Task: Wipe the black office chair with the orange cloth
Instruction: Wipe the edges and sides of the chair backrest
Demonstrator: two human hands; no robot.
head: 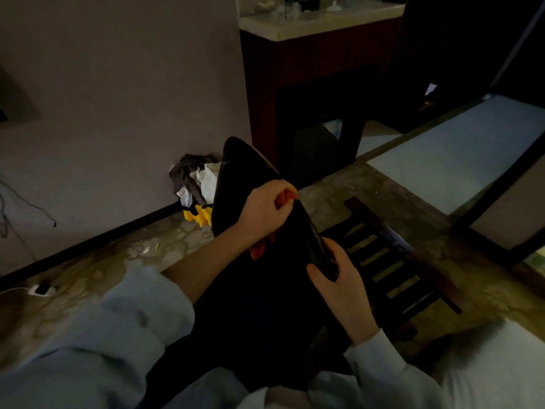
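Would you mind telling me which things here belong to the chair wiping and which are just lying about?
In use: black office chair, orange cloth, left hand, right hand.
Lying about: rag pile, yellow object, slatted rack, cabinet.

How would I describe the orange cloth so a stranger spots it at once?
Start at the black chair in the middle. The left grip, resting on it, holds the cloth, which peeks out at both ends. It is the only orange thing; the plastic by the wall is yellow.
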